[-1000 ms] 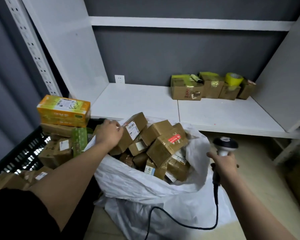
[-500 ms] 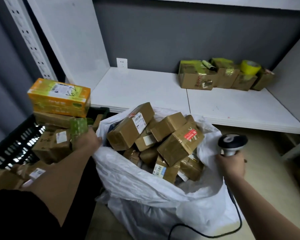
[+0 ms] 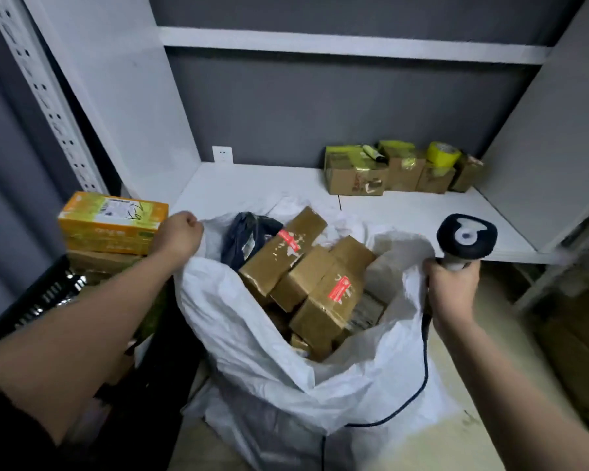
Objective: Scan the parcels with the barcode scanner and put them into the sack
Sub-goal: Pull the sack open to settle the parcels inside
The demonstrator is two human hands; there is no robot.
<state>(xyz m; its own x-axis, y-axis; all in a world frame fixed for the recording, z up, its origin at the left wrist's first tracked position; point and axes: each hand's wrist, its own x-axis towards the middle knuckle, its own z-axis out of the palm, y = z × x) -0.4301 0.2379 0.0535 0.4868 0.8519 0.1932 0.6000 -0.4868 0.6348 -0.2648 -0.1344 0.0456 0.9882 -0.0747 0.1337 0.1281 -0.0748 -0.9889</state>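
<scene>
Now the left hand (image 3: pixel 179 236) clutches the sack (image 3: pixel 252 334) rim (brown parcels (image 3: pixel 306 283) heaped inside), right hand (image 3: pixel 451 290) wrapped around the barcode scanner (image 3: pixel 466 237).

A parcel sorting or storage room: white metal shelving (image 3: pixel 405 212) with taped cardboard boxes (image 3: pixel 354 175), a sack (image 3: pixel 269 351) full of labelled parcels (image 3: pixel 323 300) (barcode stickers visible).

Dim, cool indoor light, brightest on the white shelf (image 3: pixel 252 188) at centre. Lower left lies in deep shadow. Right edge smeared by motion blur; wide-angle bending at the frame edges.
</scene>
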